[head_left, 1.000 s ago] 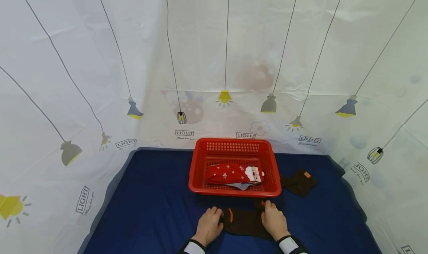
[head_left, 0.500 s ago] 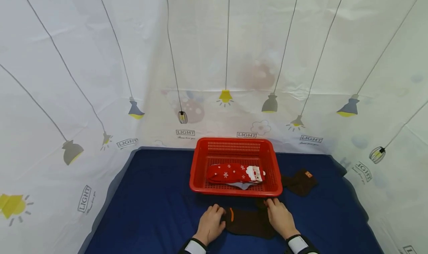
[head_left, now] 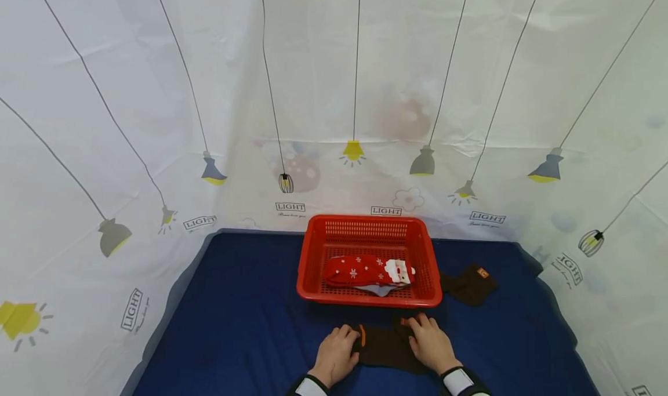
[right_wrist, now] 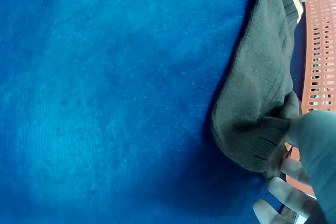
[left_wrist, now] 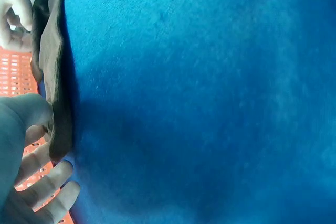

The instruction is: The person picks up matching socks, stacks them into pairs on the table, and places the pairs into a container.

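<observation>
A brown sock (head_left: 387,347) lies on the blue cloth in front of the basket, an orange stripe near its left end. In the left wrist view, my left hand (head_left: 336,352) has its thumb (left_wrist: 32,109) on one side of that end and a finger on the other, pinching it. My right hand (head_left: 433,342) pinches the other end, where the ribbed cuff (right_wrist: 262,142) folds over and an orange label (head_left: 404,322) shows by the fingertips. Some of those fingers spread below the sock in the right wrist view.
Just beyond the hands stands a red plastic basket (head_left: 369,299), holding a red Santa sock (head_left: 360,270) over something grey. Another brown sock (head_left: 472,286) with an orange label lies right of the basket. A white printed sheet (head_left: 334,94) hangs around the blue cloth (head_left: 240,303).
My left hand has moved right onto the sock's striped end. My right hand went right, then came slightly back left, still at the cuff end. The basket stays in place.
</observation>
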`<state>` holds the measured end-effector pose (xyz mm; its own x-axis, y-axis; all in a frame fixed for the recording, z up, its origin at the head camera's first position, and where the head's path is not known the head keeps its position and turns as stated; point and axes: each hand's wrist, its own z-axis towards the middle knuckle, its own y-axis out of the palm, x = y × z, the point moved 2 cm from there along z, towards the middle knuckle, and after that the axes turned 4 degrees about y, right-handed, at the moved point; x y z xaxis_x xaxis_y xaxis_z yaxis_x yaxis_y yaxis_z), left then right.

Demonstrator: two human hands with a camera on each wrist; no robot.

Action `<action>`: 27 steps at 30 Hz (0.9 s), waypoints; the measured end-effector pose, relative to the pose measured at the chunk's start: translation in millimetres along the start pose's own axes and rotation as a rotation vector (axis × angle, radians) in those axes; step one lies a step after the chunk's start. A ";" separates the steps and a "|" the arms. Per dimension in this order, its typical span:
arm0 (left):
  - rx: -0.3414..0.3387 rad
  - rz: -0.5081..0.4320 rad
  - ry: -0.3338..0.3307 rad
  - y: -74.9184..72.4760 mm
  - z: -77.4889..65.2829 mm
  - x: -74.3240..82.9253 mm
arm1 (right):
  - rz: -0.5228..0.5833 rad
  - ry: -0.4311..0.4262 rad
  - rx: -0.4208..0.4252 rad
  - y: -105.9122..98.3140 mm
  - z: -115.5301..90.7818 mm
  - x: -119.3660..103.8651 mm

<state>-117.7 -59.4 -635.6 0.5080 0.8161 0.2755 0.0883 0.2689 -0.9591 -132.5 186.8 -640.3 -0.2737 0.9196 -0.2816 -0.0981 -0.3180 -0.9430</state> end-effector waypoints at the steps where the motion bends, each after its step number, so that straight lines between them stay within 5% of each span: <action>1: -0.012 0.002 -0.004 1.0 0.6 0.9 | -0.009 0.002 -0.002 1.2 -0.1 0.4; 7: -0.052 0.027 -0.014 6.9 3.6 5.3 | -0.019 -0.003 0.012 7.2 -0.7 0.7; 27: 0.046 0.081 0.025 17.2 2.2 9.8 | -0.029 -0.049 0.137 14.9 -5.4 -8.6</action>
<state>-113.1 -45.6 -649.3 0.5334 0.8230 0.1953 0.0073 0.2265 -0.9740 -126.4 175.3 -652.8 -0.3146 0.9177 -0.2426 -0.2357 -0.3231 -0.9165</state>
